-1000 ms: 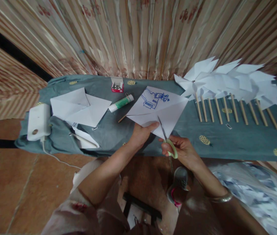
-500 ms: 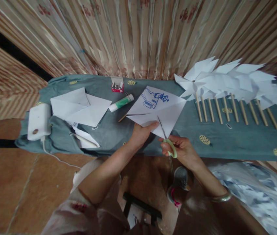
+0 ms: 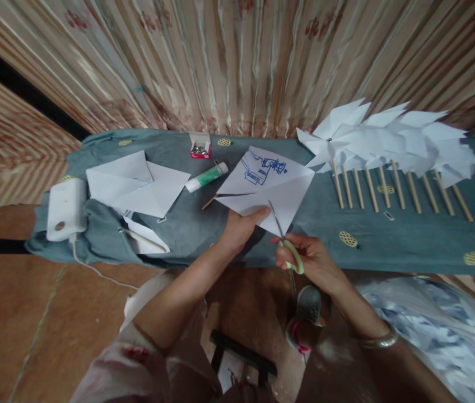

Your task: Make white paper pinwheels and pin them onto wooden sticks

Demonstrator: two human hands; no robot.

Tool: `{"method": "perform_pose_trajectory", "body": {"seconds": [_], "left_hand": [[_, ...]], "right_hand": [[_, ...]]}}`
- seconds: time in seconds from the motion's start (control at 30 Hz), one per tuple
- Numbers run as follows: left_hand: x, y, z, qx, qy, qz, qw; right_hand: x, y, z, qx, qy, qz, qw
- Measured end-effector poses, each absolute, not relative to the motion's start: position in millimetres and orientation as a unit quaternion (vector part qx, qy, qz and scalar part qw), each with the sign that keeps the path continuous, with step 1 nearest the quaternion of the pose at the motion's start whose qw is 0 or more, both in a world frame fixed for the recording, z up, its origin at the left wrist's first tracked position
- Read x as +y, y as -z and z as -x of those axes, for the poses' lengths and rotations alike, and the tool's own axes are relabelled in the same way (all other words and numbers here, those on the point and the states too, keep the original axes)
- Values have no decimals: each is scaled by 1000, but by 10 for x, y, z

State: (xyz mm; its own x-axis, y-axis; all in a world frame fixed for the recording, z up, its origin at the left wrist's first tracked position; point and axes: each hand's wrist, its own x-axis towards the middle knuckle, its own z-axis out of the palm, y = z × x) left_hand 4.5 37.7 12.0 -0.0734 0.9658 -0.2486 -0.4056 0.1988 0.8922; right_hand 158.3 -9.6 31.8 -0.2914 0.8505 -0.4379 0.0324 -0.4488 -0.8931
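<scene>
A square sheet of white paper (image 3: 290, 193) with a blue line drawing is held over the table by my left hand (image 3: 241, 226), thumb on top and fingers underneath. One slit runs in from the sheet's left corner. My right hand (image 3: 304, 254) is closed round the pale green handles of a pair of scissors (image 3: 293, 257). Their blades lie at the sheet's near corner, pointing toward its middle. Just beyond the paper's left side are a glue stick (image 3: 207, 177) and the end of a thin wooden stick (image 3: 208, 204).
Several paper pinwheels on wooden sticks (image 3: 397, 145) lie in a row at the right. An open red box of metal pins (image 3: 200, 146) stands at the back. Left are folded white papers (image 3: 136, 184), a white device with a cord (image 3: 67, 209) and a white pen-like tool (image 3: 147, 239).
The hands, paper and scissors keep nearly the same position. The slit at the paper's left corner gapes slightly wider, and the whole view has shifted a little.
</scene>
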Motion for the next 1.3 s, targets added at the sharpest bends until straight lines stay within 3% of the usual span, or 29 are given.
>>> {"method": "perform_pose_trajectory", "body": {"seconds": [0.2,0.33,0.43,0.67,0.9,1.3], "left_hand": [[440,-146,9,454,-579,-298,607],[453,-135,35,452,-577,-304,608],[452,-117,31,454,-574,-326,599],[397,-108,-26,503,-511,-396,573],[377,-128,-17,494,-389,-425,651],[394,-187,-5,510,-391,-386,662]], "right_hand": [[-82,-413,-1913,-452,-708,502,207],[-43,-439,-2301,-480,-681,513,209],[-22,-416,-2519,-502,-624,542,254],[78,-293,-2612,-413,-553,559,460],[120,-305,-2554,-424,-561,520,485],[161,-206,-2298,-391,-537,561,494]]}}
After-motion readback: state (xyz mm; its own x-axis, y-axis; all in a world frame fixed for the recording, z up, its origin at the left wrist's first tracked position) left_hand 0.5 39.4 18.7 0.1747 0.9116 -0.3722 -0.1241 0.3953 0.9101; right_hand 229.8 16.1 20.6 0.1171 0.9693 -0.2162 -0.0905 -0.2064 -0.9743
